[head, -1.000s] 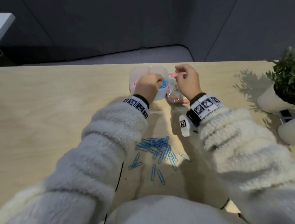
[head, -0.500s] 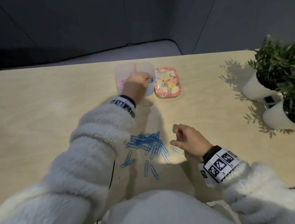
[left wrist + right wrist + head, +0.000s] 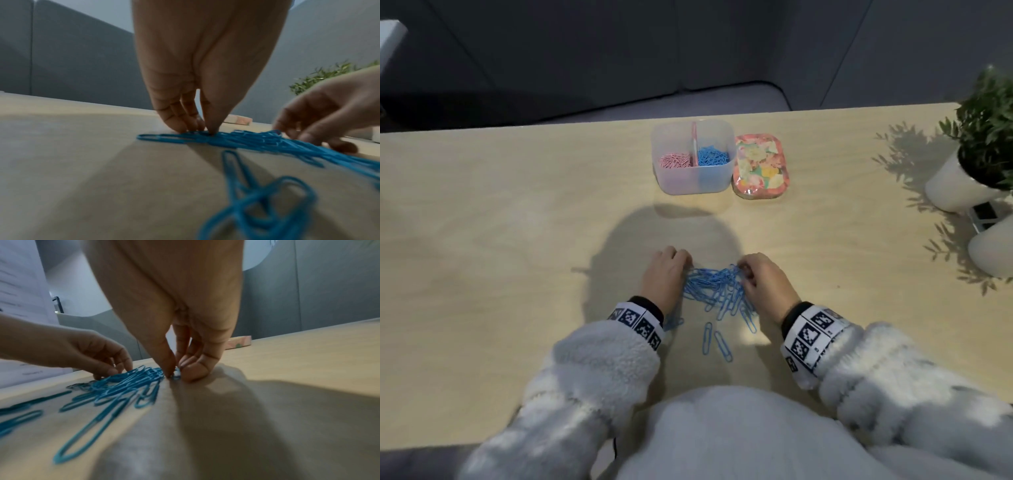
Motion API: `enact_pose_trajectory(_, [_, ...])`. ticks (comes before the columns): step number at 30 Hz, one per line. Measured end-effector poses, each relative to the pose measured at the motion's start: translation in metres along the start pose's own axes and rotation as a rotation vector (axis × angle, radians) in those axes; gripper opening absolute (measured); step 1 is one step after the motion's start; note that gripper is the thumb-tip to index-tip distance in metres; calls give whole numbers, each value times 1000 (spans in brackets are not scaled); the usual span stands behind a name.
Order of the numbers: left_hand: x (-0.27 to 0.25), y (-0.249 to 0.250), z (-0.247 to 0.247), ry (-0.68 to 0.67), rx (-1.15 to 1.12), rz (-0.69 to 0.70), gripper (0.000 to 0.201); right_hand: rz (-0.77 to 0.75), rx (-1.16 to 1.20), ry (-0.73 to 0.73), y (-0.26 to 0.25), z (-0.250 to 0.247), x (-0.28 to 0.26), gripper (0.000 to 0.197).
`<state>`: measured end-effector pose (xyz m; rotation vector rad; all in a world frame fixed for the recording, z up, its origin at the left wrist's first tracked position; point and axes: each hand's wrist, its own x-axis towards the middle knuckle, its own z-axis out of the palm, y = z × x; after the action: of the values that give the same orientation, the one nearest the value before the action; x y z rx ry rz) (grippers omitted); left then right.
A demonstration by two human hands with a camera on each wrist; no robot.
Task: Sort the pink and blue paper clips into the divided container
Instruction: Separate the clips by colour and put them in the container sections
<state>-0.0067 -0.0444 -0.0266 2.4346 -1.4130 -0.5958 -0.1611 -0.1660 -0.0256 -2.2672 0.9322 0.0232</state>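
Note:
A heap of blue paper clips (image 3: 717, 287) lies on the wooden table in front of me, with a few loose ones nearer. My left hand (image 3: 686, 264) pinches clips at the heap's left edge; thumb and fingers meet on them (image 3: 206, 130). At the right edge my right hand (image 3: 745, 272) pinches a clip between thumb and forefinger (image 3: 174, 374). The translucent divided container (image 3: 693, 181) stands farther back, pink clips (image 3: 674, 161) in its left compartment and blue clips (image 3: 713, 157) in its right.
A floral lid (image 3: 761, 166) lies right beside the container. Two white pots with green plants (image 3: 959, 181) and a small dark device stand at the table's right edge. A grey bench and dark wall lie behind the table.
My left hand has come back from the container to the heap's left edge. The right hand has moved in to the heap's right edge and closed its fingers on a clip.

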Motion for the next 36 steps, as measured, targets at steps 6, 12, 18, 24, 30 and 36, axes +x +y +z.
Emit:
enact_pose_trajectory(6, [-10,-4,-18,-138,-18,98,52,-12,-24,-28,2,-10,6,35])
enact_pose_trajectory(12, [-11,-4,-14,-214,61,114,63,-79,-179,-160,-20,4,-7,73])
enact_pose_trajectory(18, [0,11,-6,-148,44,124,37,-152,-203,-139,-31,18,1,35])
enact_pose_trajectory(24, [0,6,-8,-106,43,169,23,-234,-265,-154,-28,4,8,31])
enact_pose_trajectory(30, [2,2,-14,-111,21,105,24,-150,-85,-75,-21,-25,22,26])
enact_pose_trajectory(36, [3,2,-17,-87,-39,86,21,-73,243,-40,-30,-71,60,16])
